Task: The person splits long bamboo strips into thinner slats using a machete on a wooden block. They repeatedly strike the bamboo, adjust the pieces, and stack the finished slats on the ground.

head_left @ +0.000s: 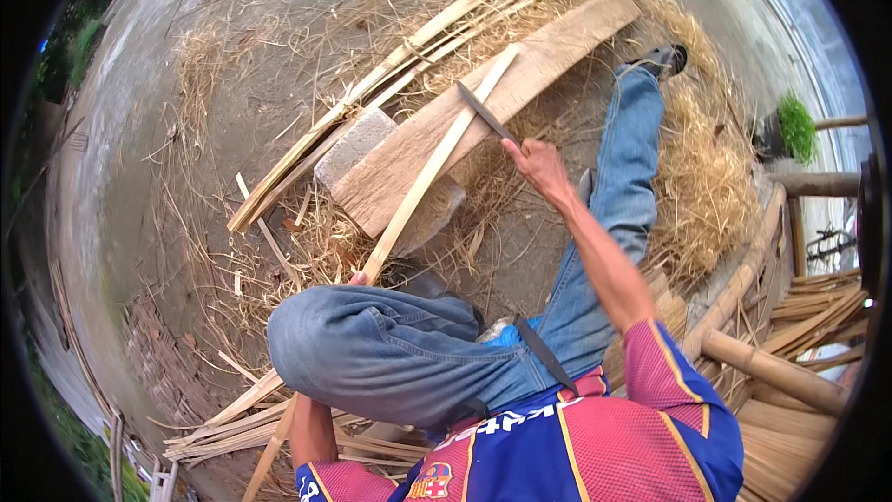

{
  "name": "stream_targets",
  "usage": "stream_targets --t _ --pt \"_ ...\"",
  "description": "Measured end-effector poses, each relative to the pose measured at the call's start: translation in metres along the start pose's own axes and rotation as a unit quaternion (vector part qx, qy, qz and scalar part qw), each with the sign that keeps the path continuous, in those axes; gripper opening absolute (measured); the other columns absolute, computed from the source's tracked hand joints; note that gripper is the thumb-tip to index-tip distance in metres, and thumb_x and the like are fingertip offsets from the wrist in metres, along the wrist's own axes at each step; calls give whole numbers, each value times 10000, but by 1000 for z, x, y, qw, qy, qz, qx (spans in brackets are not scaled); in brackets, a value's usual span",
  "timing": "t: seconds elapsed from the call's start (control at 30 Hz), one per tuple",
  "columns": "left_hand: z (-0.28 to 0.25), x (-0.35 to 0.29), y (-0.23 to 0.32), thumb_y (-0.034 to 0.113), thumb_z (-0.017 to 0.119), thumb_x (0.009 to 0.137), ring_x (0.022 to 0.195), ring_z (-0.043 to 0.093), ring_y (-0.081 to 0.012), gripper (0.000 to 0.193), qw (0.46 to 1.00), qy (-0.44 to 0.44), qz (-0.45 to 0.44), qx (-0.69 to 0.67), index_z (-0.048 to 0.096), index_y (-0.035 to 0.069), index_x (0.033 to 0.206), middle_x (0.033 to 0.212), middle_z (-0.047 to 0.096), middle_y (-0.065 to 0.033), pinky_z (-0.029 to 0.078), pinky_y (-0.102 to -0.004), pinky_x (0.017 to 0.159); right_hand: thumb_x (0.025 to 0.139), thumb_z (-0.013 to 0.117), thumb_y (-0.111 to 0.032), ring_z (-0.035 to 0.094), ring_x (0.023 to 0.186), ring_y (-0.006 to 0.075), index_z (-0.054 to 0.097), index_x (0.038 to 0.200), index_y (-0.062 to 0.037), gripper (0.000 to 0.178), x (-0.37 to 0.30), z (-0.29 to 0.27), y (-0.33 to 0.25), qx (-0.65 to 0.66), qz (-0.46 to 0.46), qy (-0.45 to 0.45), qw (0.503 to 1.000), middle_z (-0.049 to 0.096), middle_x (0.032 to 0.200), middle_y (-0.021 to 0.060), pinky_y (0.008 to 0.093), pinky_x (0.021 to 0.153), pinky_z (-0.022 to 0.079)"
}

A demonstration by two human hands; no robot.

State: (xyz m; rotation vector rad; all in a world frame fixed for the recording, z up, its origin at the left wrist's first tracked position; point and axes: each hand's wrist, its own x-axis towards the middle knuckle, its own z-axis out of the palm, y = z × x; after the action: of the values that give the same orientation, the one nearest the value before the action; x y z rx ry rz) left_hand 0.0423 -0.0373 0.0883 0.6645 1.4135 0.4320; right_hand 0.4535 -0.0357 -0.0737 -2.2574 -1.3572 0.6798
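**Blade on the bamboo strip**

My right hand (537, 164) is closed around the handle of a dark-bladed knife (483, 110), whose edge rests against a long pale bamboo strip (437, 163). The strip lies at a slant across a wooden plank (520, 84), its far tip near the plank's middle and its near end coming down toward my raised left knee.

My left hand (359, 278) is almost wholly hidden behind that knee; only a fingertip or two shows at the strip's near end, touching it, and I cannot tell whether the hand is clamped on it or loose.

The plank sits tilted on a grey stone block (358, 144) at its nearer end, on the bare ground. Just beyond the plank's far long edge lies a bundle of split bamboo slats (418, 46), running roughly alongside it. Dry shavings and straw (706, 177) are heaped beside my outstretched right leg. More bamboo strips (232, 423) lie on the ground under my left knee, and thick bamboo poles (771, 372) are stacked to my right.
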Motion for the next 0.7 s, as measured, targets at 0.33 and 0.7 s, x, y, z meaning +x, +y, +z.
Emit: stream_targets --t 0.33,0.7 --pt "-51 -21 -17 254 708 952 552 506 -106 250 992 19 45 113 682 59 797 639 597 8 424 -293 506 986 398 -689 511 514 251 494 694 -85 678 -9 17 25 -4 -52 4 999 509 597 84 438 513 470" --pt "-84 -23 -35 294 661 975 567 539 -112 273 992 33 35 121 694 64 830 648 615 -9 445 -283 509 975 429 -687 513 577 276 549 598 16 807 33 -56 64 39 116 123 985 548 606 191 455 561 407"
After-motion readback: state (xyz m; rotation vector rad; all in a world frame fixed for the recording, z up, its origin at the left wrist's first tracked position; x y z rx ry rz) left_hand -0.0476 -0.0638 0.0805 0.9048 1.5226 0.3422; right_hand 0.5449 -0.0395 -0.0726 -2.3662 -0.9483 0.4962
